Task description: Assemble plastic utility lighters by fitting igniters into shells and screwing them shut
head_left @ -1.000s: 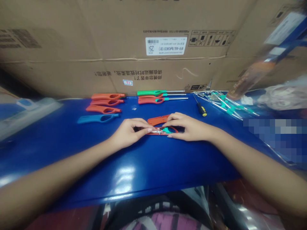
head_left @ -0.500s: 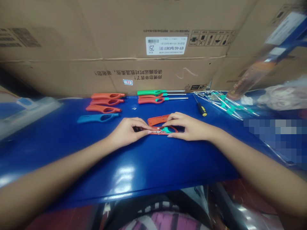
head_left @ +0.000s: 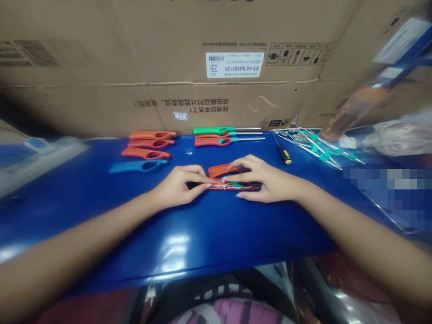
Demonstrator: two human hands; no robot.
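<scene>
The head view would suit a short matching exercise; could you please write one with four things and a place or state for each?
1. screwdriver
2. blue lighter body
3. green lighter
4. open orange casing

A. between the left hand and the right hand
B. in front of three orange bodies
C. black and yellow grip
D. metal rod pointing right, near the cardboard

Pairs: 1-C, 2-B, 3-D, 4-A

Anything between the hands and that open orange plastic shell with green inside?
Nothing visible. The left hand touches the shell at its left end; the right hand curves over it. Another orange plastic piece lies beyond.
</scene>
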